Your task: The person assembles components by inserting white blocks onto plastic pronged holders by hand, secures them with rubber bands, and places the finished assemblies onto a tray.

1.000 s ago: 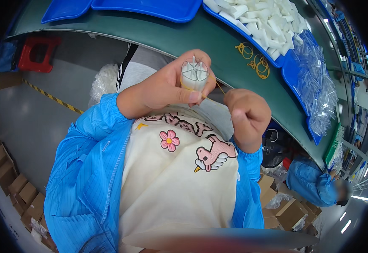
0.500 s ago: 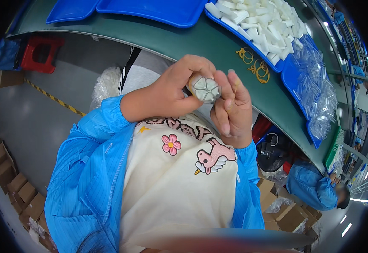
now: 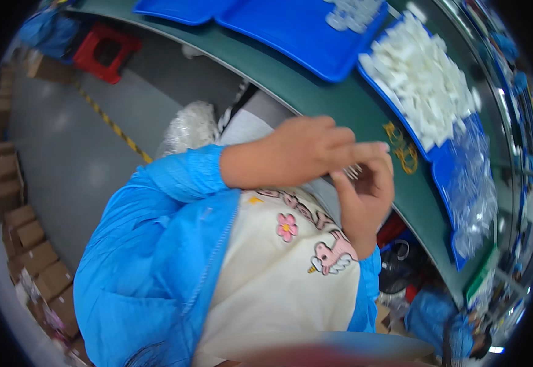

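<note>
My left hand (image 3: 303,153) reaches across in front of my body, its back turned up and its fingers bent over towards my right hand (image 3: 370,199). The fingers of my right hand curl round a small bundle of clear plastic pieces (image 3: 354,172). Only a pale, striped bit of that bundle shows between the hands; the rest is covered. What the left fingertips grip is hidden. Several yellow rubber bands (image 3: 406,158) lie on the green tabletop (image 3: 346,101), just beyond my right hand.
A blue tray heaped with white blocks (image 3: 422,79) stands beyond the bands, with a tray of clear plastic pieces (image 3: 471,189) to its right. Another blue tray (image 3: 291,37) lies at the back. A red stool (image 3: 104,52) and cardboard boxes (image 3: 31,235) stand left; a co-worker (image 3: 441,327) sits lower right.
My left hand has turned over and now covers the bundle, which faced up end-on before. The right hand, which had a yellow rubber band on its fingers, has closed in round the bundle.
</note>
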`<control>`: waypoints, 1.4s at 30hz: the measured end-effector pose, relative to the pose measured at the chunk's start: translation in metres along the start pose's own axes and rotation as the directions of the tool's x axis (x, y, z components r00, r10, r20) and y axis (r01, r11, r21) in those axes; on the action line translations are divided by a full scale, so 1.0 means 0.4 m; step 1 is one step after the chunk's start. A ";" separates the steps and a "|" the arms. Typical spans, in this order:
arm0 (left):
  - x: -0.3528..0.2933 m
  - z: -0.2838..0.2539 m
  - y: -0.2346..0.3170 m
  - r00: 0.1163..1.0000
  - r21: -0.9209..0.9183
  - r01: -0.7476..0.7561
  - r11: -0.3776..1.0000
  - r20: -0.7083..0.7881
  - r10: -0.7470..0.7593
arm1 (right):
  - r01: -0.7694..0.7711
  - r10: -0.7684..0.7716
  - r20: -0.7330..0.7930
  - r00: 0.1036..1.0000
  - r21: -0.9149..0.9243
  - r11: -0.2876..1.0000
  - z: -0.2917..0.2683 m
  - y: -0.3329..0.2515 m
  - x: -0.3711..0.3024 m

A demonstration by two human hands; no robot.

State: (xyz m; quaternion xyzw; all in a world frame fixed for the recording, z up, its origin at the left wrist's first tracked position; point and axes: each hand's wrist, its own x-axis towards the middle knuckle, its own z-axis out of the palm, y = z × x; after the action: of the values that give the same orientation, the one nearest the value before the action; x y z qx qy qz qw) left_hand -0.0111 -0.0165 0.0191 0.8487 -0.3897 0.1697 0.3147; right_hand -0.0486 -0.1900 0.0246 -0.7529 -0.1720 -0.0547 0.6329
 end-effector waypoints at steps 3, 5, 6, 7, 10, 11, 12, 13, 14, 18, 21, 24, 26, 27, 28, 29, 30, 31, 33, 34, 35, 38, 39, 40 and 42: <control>-0.004 0.000 0.008 0.996 0.033 0.090 0.995 -0.015 -0.089 | -0.090 0.106 -0.043 0.993 0.278 0.956 -0.002 0.006 -0.006; -0.008 -0.005 0.011 0.996 0.060 0.085 0.995 -0.020 -0.084 | -0.050 0.074 -0.063 0.995 0.313 0.948 0.000 0.026 -0.011; -0.009 -0.002 0.015 0.995 0.036 0.097 0.995 -0.030 -0.096 | -0.027 0.048 -0.056 0.997 0.326 0.945 -0.003 0.027 -0.012; -0.009 -0.003 0.016 0.993 0.010 0.108 0.994 -0.040 -0.107 | -0.022 0.042 -0.052 0.998 0.328 0.945 0.000 0.028 -0.010; -0.008 -0.012 0.012 0.994 0.017 0.105 0.994 -0.013 -0.105 | -0.066 0.093 -0.049 0.994 0.401 0.914 0.000 0.029 -0.007; -0.011 -0.011 0.010 0.995 0.017 0.103 0.995 -0.015 -0.102 | -0.066 0.069 -0.007 0.998 0.222 0.973 -0.003 0.028 -0.006; -0.014 -0.008 0.005 0.997 0.035 0.076 0.997 -0.005 -0.076 | -0.055 0.053 0.037 0.998 0.034 0.998 -0.005 0.023 0.000; -0.016 -0.008 0.000 0.999 0.053 0.048 0.997 0.005 -0.049 | -0.052 0.051 0.035 0.998 0.031 0.998 0.000 0.008 0.004; -0.017 -0.011 -0.003 0.999 0.052 0.045 0.998 0.003 -0.045 | -0.111 0.114 0.065 0.991 -0.051 0.993 0.010 -0.017 0.009; -0.021 -0.017 -0.012 0.995 0.073 0.050 0.996 -0.085 -0.044 | -0.032 0.049 0.138 0.989 -0.122 0.992 0.021 -0.041 -0.003; -0.021 -0.036 -0.037 0.980 -0.012 0.097 0.995 -0.171 -0.098 | -0.078 0.057 0.203 0.977 0.097 0.992 0.018 -0.063 0.011; 0.009 -0.075 -0.051 0.943 -0.224 -0.008 0.975 -0.327 -0.067 | -0.026 0.012 0.112 0.994 0.123 0.992 -0.003 -0.039 0.008; 0.001 -0.131 -0.097 0.903 -0.405 0.145 0.903 -0.319 -0.288 | 0.039 -0.038 -0.019 0.999 0.102 0.994 -0.027 -0.031 0.011; -0.002 -0.161 -0.142 0.840 -0.527 0.138 0.839 -0.387 -0.381 | 0.027 -0.024 -0.045 0.999 0.073 0.997 -0.034 -0.025 0.011; 0.009 -0.205 -0.187 0.797 -0.483 0.201 0.852 -0.425 -0.429 | 0.043 -0.027 -0.135 0.991 0.118 0.992 -0.045 -0.018 0.011; 0.017 -0.242 -0.251 0.764 -0.396 0.246 0.885 -0.482 -0.428 | 0.071 -0.035 -0.219 0.975 0.162 0.984 -0.063 -0.013 0.012; 0.012 -0.281 -0.361 0.715 -0.335 0.274 0.901 -0.555 -0.424 | 0.067 -0.033 -0.246 0.969 0.128 0.990 -0.090 -0.001 0.006; -0.023 -0.356 -0.454 0.719 -0.240 0.315 0.918 -0.571 -0.396 | 0.087 -0.059 -0.202 0.978 0.136 0.987 -0.110 0.010 0.005; -0.025 -0.418 -0.588 0.792 0.183 0.416 0.891 -0.553 -0.257 | 0.100 -0.078 -0.195 0.978 0.104 0.990 -0.143 0.019 0.001; -0.027 -0.417 -0.629 0.780 0.146 0.466 0.873 -0.534 -0.327 | 0.079 -0.052 -0.295 0.954 0.079 0.994 -0.150 0.017 -0.001; -0.021 -0.413 -0.653 0.763 0.115 0.515 0.849 -0.512 -0.394 | 0.059 -0.031 -0.389 0.921 0.061 0.996 -0.159 0.015 -0.001; -0.010 -0.419 -0.675 0.809 0.381 0.490 0.784 -0.533 -0.248 | 0.048 -0.014 -0.425 0.905 0.070 0.996 -0.216 0.035 -0.013; 0.002 -0.410 -0.645 0.811 0.378 0.486 0.788 -0.530 -0.247 | 0.046 -0.013 -0.430 0.903 0.066 0.997 -0.230 0.037 -0.007; 0.029 -0.391 -0.591 0.804 0.410 0.477 0.777 -0.561 -0.197 | -0.010 -0.007 -0.441 0.897 -0.035 0.999 -0.242 0.032 0.001; 0.054 -0.368 -0.517 0.790 0.453 0.478 0.752 -0.595 -0.144 | -0.061 -0.041 -0.439 0.897 -0.216 0.975 -0.263 0.056 0.035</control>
State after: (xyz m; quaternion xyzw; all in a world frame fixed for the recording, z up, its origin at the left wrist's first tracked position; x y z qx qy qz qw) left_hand 0.1551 0.1725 0.0569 0.8775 -0.0635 0.4483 0.1581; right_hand -0.0139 -0.2929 0.0280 -0.7882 -0.0131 -0.2396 0.5667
